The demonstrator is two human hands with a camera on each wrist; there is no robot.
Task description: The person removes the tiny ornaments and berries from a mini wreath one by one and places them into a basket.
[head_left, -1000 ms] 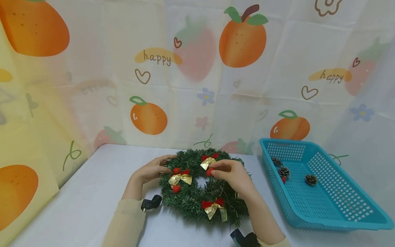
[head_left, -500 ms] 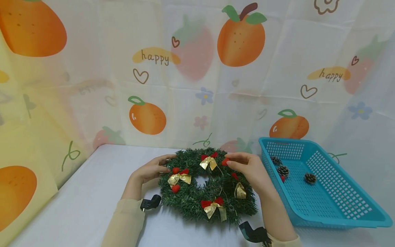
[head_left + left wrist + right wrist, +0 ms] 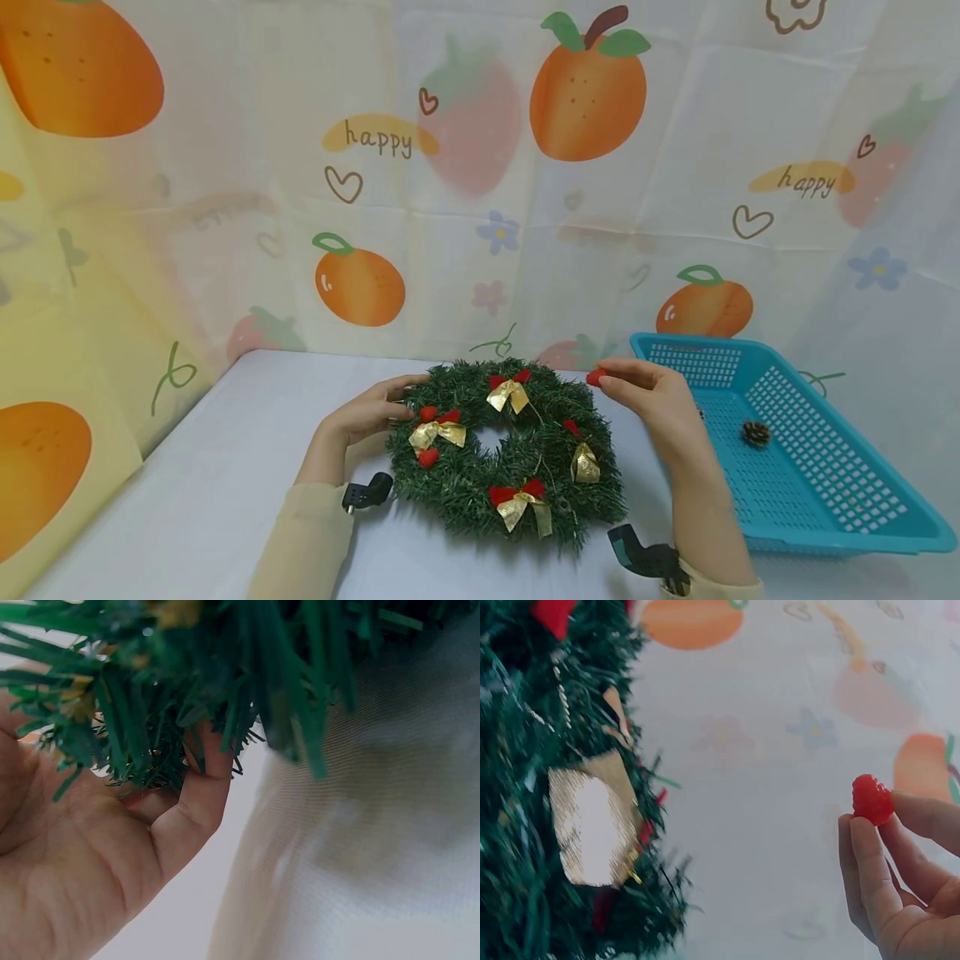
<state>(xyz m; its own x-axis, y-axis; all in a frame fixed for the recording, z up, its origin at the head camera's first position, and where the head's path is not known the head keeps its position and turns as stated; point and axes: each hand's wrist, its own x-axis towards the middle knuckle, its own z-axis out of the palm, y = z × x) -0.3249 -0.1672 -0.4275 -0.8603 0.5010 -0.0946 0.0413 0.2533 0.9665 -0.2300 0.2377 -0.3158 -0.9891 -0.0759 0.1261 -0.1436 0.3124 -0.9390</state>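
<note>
A green tinsel wreath lies on the white table, dressed with several gold and red bows, one being the upper bow. My left hand holds its left edge; in the left wrist view, fingers curl into the green strands, their tips hidden. To the right of the wreath, my right hand pinches a small red artificial raspberry between thumb and fingertips, apart from the greenery. Two more red berries, including a lower berry, sit by the left bow.
A blue plastic basket stands at the right, with a pine cone inside; my right hand covers part of its left side. A fruit-printed curtain hangs behind the table.
My right hand has moved right, from over the wreath's middle to beyond its right edge, carrying the raspberry. It uncovers the right bow. My left hand has stayed at the left edge.
</note>
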